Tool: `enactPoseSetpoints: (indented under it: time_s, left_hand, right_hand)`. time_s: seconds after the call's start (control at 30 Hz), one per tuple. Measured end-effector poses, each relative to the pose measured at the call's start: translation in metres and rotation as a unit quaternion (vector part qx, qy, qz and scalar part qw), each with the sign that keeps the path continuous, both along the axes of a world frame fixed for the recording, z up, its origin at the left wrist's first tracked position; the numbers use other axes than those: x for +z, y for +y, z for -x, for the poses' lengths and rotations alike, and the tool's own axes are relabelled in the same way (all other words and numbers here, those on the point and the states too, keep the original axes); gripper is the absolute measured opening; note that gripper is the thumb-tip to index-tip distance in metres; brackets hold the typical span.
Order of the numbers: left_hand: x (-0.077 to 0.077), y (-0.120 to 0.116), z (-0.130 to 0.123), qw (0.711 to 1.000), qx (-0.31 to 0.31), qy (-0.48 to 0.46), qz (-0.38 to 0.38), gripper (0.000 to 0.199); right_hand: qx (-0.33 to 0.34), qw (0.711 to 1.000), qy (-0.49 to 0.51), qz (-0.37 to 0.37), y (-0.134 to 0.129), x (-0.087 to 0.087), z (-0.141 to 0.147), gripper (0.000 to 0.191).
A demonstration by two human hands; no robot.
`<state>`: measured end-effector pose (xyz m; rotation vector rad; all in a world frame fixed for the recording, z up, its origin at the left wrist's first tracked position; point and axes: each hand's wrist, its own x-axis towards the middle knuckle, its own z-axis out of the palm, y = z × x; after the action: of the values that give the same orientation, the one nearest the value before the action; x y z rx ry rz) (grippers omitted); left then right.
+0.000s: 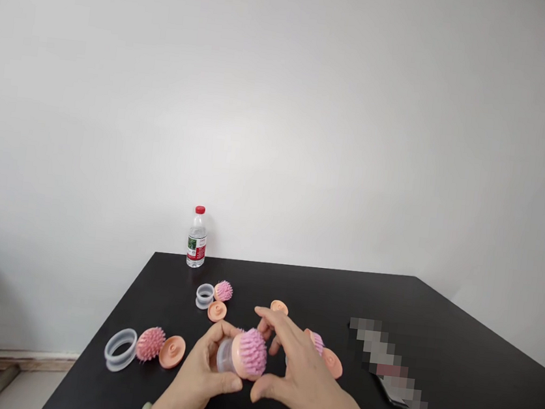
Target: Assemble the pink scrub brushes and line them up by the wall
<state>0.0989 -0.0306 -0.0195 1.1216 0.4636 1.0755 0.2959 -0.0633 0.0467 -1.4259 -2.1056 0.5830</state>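
Observation:
My left hand (pixel 201 374) grips a translucent plastic ring (pixel 224 355), with a pink-bristled brush head (pixel 252 354) on a peach base seated at its right end. The bristles face right, toward my right hand (pixel 300 368). That hand is curved with thumb and fingers apart; its thumb tip comes close to the lower edge of the brush head, and whether they touch I cannot tell. Behind my right hand, another pink brush head (pixel 316 341) and a peach disc (pixel 332 363) are partly hidden. A further peach disc (pixel 279 307) lies just beyond my fingers.
On the black table (pixel 341 291), a clear ring (pixel 120 349), a spiky pink brush head (pixel 151 343) and a peach disc (pixel 172 352) lie left. A similar trio surrounds a small ring (pixel 204 296) farther back. A water bottle (pixel 197 242) stands near the wall; a pixelated dark object (pixel 396 392) lies right.

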Motion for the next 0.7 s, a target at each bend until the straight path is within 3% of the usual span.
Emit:
enactPoseSetpoints:
  time_s: [0.03,0.13,0.2,0.3,0.37,0.47,0.53,0.63,0.7]
  left_hand:
    - [0.0,0.0,0.0,1.0,0.007,0.004,-0.002,0.054]
    - [-0.001,0.001,0.0,1.0,0.017,0.016,-0.004,0.054]
    - [-0.002,0.002,-0.001,1.0,0.017,0.023,-0.002,0.053]
    - [-0.004,0.003,-0.002,0.999,0.023,0.036,-0.004,0.054]
    - [-0.007,0.003,-0.002,0.999,0.032,0.04,-0.011,0.055]
    - [-0.01,0.005,-0.003,0.999,0.031,0.032,-0.019,0.055]
    - [-0.013,0.005,-0.004,0.999,0.024,0.038,-0.026,0.054]
    - [-0.014,0.007,-0.006,0.996,0.026,0.069,-0.05,0.051]
    - [-0.014,0.008,-0.006,0.994,0.035,0.078,-0.067,0.051]
  right_hand:
    - [0.013,1.0,0.003,0.0,-0.001,0.0,-0.001,0.093]
    - [0.075,0.997,-0.003,-0.03,-0.003,0.001,-0.002,0.07]
    - [0.047,0.999,-0.013,-0.023,-0.003,0.002,-0.001,0.063]
    - [-0.023,1.0,-0.015,0.005,-0.002,0.001,-0.001,0.074]
    - [0.001,1.0,-0.007,-0.007,-0.001,-0.001,-0.002,0.079]
    - [0.056,0.998,0.014,-0.03,-0.001,-0.006,-0.004,0.07]
    - [0.043,0.999,0.026,-0.012,0.0,-0.007,-0.004,0.069]
    - [0.012,0.999,0.041,0.008,0.001,-0.005,-0.002,0.082]
    - [0.052,0.998,0.043,-0.009,0.0,-0.001,0.0,0.08]
